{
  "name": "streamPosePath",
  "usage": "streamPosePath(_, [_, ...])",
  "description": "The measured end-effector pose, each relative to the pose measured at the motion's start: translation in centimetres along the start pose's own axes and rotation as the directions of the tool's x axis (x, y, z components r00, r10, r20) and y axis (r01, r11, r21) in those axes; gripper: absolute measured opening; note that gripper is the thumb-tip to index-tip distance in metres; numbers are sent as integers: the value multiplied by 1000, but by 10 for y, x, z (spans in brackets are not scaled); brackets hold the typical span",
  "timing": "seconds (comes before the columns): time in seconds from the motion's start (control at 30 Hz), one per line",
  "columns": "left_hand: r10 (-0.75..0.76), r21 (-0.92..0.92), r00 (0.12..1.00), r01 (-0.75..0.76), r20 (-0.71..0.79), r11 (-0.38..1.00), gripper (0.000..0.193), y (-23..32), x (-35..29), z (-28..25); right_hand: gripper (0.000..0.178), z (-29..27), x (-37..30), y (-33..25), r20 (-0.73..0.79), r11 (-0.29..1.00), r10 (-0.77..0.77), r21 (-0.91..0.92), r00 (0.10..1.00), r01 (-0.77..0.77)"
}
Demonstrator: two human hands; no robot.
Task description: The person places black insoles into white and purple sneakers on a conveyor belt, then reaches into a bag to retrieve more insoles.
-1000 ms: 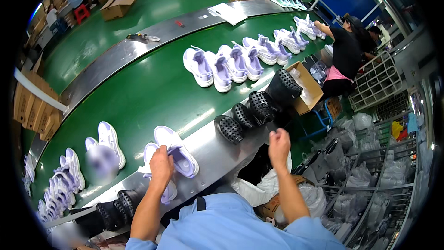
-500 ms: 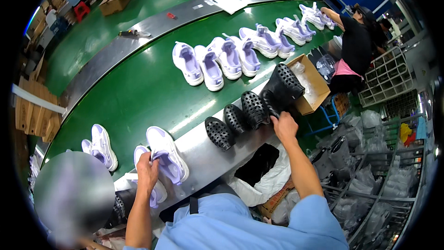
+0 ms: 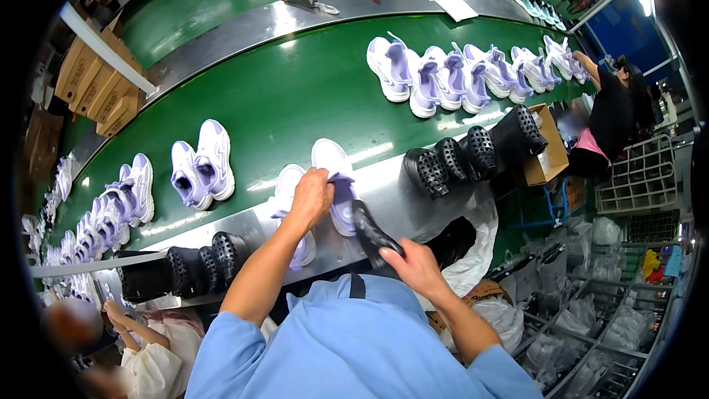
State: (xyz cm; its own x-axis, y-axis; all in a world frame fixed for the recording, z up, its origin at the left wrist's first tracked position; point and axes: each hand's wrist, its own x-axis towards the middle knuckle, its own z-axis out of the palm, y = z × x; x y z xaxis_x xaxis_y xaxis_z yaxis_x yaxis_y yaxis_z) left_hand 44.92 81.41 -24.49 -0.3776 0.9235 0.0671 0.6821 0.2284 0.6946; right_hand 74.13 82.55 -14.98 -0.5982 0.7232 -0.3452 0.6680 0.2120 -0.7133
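My left hand (image 3: 314, 193) is closed on the opening of a white and lavender sneaker (image 3: 330, 155) at the near edge of the green belt. Its matching sneaker (image 3: 288, 181) stands just to the left, partly behind my hand and forearm. Pinched in my right hand (image 3: 416, 266) is a dark, elongated shoe insert (image 3: 369, 230), tilted, its upper end close to the heel side of the opened sneaker. Whether the two touch I cannot tell. Right of them, several black perforated shoe inserts (image 3: 426, 172) line the metal ledge (image 3: 354, 251).
Paired sneakers (image 3: 450, 77) stand along the belt (image 3: 295, 96), others (image 3: 210, 162) to the left. More black inserts (image 3: 196, 266) lie left on the ledge. A cardboard box (image 3: 550, 151) and a co-worker (image 3: 617, 103) are at right. A white sack (image 3: 480, 236) hangs below the ledge.
My right hand has drawn a black insert from the row and brought it left to the sneaker. My left hand still grips a sneaker. The view has turned left.
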Motion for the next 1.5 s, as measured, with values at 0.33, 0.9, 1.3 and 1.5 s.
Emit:
streamPosePath(0.33, [286, -85, 932, -274, 221, 958, 11, 12, 11, 20, 48, 19, 81, -31, -78, 847, -15, -530, 997, -29])
streamPosePath(0.9, [73, -227, 992, -94, -100, 969, 51, 9, -39, 27, 41, 59, 97, 2, -179, 938, -329, -176, 927, 299])
streamPosePath(1.3, [-528, -74, 846, 524, -73, 849, 72, 49, -62, 66, 31, 59, 158, 27, -85, 901, -189, -411, 978, 139])
streamPosePath(1.5, [-469, 187, 813, 550, -346, 814, 58, 85, -177, -33, 44, 52, 161, 34, -13, 897, -238, -386, 971, 215])
